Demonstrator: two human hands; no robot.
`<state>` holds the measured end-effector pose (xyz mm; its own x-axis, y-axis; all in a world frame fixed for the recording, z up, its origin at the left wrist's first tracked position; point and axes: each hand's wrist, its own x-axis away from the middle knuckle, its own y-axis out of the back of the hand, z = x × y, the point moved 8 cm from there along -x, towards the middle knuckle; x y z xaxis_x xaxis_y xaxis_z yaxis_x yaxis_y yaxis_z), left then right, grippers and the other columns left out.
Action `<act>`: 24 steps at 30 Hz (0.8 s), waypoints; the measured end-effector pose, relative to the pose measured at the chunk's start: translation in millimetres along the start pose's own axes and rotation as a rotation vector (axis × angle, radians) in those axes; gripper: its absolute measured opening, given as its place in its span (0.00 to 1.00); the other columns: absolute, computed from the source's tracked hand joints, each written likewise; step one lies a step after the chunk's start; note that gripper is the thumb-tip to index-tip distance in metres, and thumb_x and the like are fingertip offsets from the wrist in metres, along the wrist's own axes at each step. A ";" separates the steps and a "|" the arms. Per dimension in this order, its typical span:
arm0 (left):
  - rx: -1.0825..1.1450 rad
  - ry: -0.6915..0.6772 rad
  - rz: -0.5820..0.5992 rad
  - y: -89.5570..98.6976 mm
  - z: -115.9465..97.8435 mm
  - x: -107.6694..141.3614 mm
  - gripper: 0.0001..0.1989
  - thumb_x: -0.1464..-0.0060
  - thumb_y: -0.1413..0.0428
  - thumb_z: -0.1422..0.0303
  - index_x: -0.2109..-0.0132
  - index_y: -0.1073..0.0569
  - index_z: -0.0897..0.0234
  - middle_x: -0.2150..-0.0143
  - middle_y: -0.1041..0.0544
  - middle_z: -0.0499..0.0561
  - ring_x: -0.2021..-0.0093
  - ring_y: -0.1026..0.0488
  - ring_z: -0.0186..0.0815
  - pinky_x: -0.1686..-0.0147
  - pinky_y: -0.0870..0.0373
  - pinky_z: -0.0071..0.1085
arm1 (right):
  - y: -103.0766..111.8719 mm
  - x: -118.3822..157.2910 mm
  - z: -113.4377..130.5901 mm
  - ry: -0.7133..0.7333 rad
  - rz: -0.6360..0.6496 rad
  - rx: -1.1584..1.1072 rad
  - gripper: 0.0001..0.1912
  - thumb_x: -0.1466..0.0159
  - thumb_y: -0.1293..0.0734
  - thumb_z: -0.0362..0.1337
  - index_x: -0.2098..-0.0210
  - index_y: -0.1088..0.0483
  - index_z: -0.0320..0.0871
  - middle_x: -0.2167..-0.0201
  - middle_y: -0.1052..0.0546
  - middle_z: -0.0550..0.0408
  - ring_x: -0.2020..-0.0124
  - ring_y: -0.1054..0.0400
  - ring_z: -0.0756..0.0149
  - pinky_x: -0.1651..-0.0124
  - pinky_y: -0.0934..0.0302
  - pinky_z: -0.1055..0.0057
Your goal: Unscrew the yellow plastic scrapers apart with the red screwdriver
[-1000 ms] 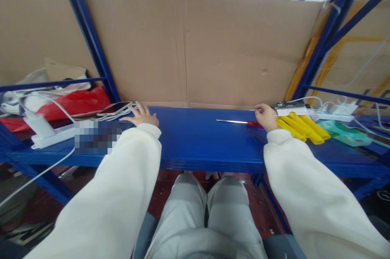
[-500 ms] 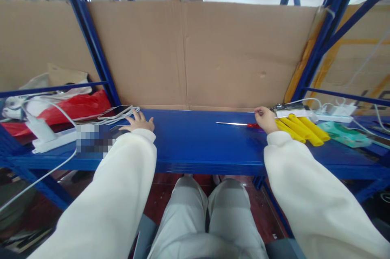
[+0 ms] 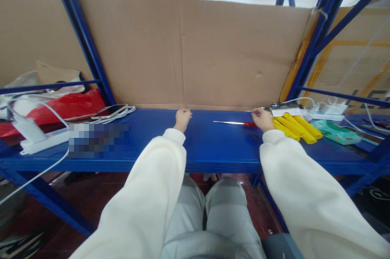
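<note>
Over the blue desk, left hand and right hand are sitting apart (fingers' grip, I cannot tell); a wrist nudge could be rolling the screwdriver away

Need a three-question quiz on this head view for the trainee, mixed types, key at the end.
1. True or false: the left hand is touching the yellow rolls.
2. Which is nearest the right hand? A) red bundle, B) red-handled tool, C) teal packet.
3. Fill in: the upright panel behind the blue work surface is made of ____.

Key: 1. False; they are apart, with the right hand between them. 2. B. 3. Cardboard.
</note>
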<state>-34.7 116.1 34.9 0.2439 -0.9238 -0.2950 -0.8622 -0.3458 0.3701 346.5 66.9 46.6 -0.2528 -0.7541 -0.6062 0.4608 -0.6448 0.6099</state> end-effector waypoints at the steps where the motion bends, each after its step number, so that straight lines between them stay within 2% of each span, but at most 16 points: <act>1: -0.020 -0.033 0.017 -2.8 0.1 3.2 0.15 0.39 0.51 0.76 0.52 0.22 0.69 0.60 0.17 0.58 0.63 0.19 0.35 0.63 0.25 0.26 | -0.9 0.0 -1.1 -0.007 0.006 0.004 0.14 0.39 0.38 0.29 0.59 0.22 0.40 0.59 0.18 0.45 0.57 0.24 0.57 0.48 0.32 0.61; 4: -0.117 -0.116 0.093 -6.0 -0.8 12.0 0.11 0.40 0.48 0.76 0.58 0.21 0.69 0.69 0.18 0.53 0.74 0.23 0.30 0.70 0.27 0.23 | -4.4 -0.8 -4.5 -0.031 0.031 0.011 0.15 0.39 0.38 0.28 0.58 0.22 0.38 0.58 0.18 0.44 0.56 0.24 0.58 0.47 0.32 0.62; 7: -0.136 -0.144 0.155 -6.3 -2.9 17.6 0.11 0.39 0.49 0.76 0.58 0.21 0.70 0.72 0.20 0.51 0.80 0.27 0.28 0.75 0.31 0.22 | -9.8 -1.1 -6.8 -0.046 0.087 0.028 0.14 0.39 0.37 0.27 0.57 0.22 0.38 0.58 0.18 0.45 0.56 0.23 0.59 0.48 0.31 0.65; 15: -0.159 -0.149 0.160 -5.0 -8.4 22.1 0.11 0.38 0.49 0.75 0.58 0.21 0.70 0.73 0.20 0.50 0.82 0.30 0.26 0.78 0.34 0.19 | -27.1 6.2 -5.1 0.028 0.289 0.108 0.13 0.40 0.31 0.32 0.56 0.21 0.42 0.53 0.17 0.48 0.50 0.24 0.56 0.42 0.32 0.62; 19: -0.166 -0.159 0.175 -4.8 -9.5 23.7 0.12 0.38 0.49 0.75 0.57 0.21 0.71 0.74 0.21 0.50 0.82 0.30 0.26 0.79 0.34 0.19 | -36.0 10.2 -5.1 0.040 0.399 0.141 0.10 0.39 0.31 0.33 0.59 0.20 0.43 0.57 0.16 0.49 0.54 0.22 0.58 0.46 0.30 0.64; 24: -0.169 -0.157 0.179 -4.6 -10.2 24.7 0.12 0.38 0.50 0.75 0.57 0.21 0.71 0.74 0.21 0.50 0.83 0.30 0.26 0.80 0.34 0.20 | -33.2 10.1 -6.7 -0.004 0.399 0.220 0.11 0.38 0.30 0.36 0.56 0.21 0.42 0.60 0.16 0.48 0.57 0.22 0.58 0.51 0.29 0.66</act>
<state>-20.2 93.2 34.9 0.0111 -0.9405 -0.3396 -0.7960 -0.2139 0.5662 334.3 81.6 16.8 -0.0951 -0.9492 -0.3000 0.3312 -0.3144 0.8896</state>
